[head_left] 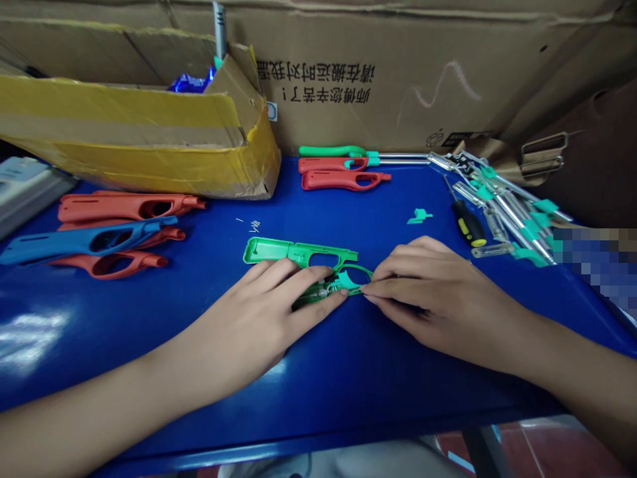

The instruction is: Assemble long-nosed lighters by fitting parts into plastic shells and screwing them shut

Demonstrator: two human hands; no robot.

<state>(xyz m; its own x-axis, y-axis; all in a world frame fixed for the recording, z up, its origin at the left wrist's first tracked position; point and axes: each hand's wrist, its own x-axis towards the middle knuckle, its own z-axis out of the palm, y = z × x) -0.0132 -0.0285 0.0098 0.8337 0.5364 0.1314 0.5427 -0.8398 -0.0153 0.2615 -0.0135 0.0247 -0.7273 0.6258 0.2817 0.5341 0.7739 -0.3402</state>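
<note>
Left hand: grasping the lower green shell, thumb along its near edge, fingers over its far side; left hand (263, 312) is just left of the frame's centre.
Right hand: fingertips pinched on the right end of the same shell; right hand (432, 285) is right of centre.
Lower green shell (369, 270): between both hands, mid-frame, its left part hidden under the left hand.
Teal trigger (343, 281): in that shell, near the left thumb.
Upper green shell (269, 251): just beyond the left fingers, hollow side up.
Left of frame: red shells (119, 207) and a blue shell (74, 242), overlapping.
Upper centre: two more red casings (338, 180) beside a green casing (331, 151).
Right of frame: screwdriver (468, 224) beside a heap of metal tubes (515, 212); loose teal piece (419, 216) beyond the right hand.
Upper left: taped carton (149, 143) on the blue table (209, 425).
</note>
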